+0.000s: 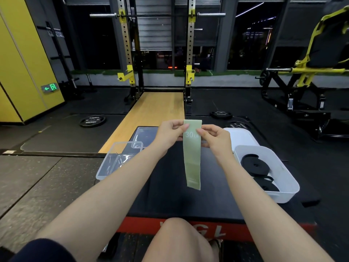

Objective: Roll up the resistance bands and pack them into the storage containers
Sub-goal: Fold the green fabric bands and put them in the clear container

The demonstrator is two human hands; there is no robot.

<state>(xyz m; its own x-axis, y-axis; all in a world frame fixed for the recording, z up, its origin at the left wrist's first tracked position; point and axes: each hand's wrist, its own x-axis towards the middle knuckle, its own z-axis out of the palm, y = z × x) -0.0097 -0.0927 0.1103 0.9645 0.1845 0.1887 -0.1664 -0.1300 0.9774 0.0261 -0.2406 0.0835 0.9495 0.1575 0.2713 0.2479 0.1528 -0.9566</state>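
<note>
Head view, gym floor, black pad with red front edge in foreground. Green band, marked "30 LB", held upright above the pad's middle, lower end hanging free, clear of the surface. Left hand pinching the band's left edge near the top, thumb and forefinger closed on it. Right hand pinching the right edge at about the same height, fingers curled onto the band. Top end of the band standing just above both hands.

White bin at the pad's right edge, holding two rolled black bands, one nearer the far wall, one nearer the front. White lid lying flat beyond the bin, toward the far right corner. Clear bin at the left edge, partly overhanging it; contents not discernible. Clear lid beyond it, near the far left corner.

Background: squat rack with barbell, wooden platform, two plates on the floor, yellow machine at right. Bare knee at bottom centre.
</note>
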